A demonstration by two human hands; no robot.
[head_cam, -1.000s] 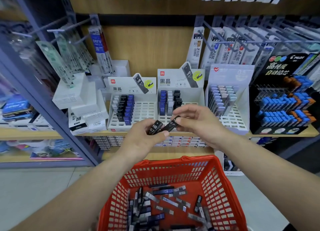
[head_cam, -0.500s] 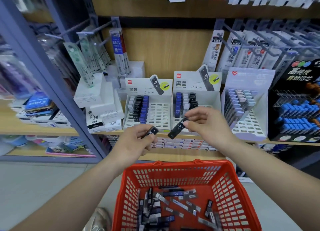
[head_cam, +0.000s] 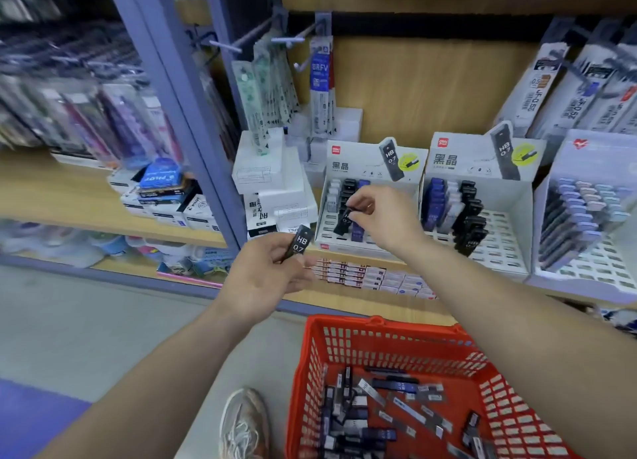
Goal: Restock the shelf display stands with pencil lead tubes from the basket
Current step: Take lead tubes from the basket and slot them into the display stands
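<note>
My left hand (head_cam: 265,279) grips a black lead tube (head_cam: 299,242) marked HB 0.7, held just below the shelf edge. My right hand (head_cam: 382,217) pinches a second black tube (head_cam: 344,221) over the left white display stand (head_cam: 368,163), at its column of black tubes. That stand has white, black and blue tubes at its left side. A second white stand (head_cam: 482,162) to the right holds blue, white and black tubes. The red basket (head_cam: 389,341) below holds several loose tubes.
White boxes (head_cam: 272,182) are stacked left of the stands. A pale stand (head_cam: 593,213) with pastel tubes sits at the right. Hooks with hanging packs (head_cam: 320,79) jut out above. A blue shelf post (head_cam: 179,113) rises at left. My shoe (head_cam: 243,424) is beside the basket.
My right hand moved its tube from beside my left hand up to the left stand. My left hand stayed low with its tube. The view swung left.
</note>
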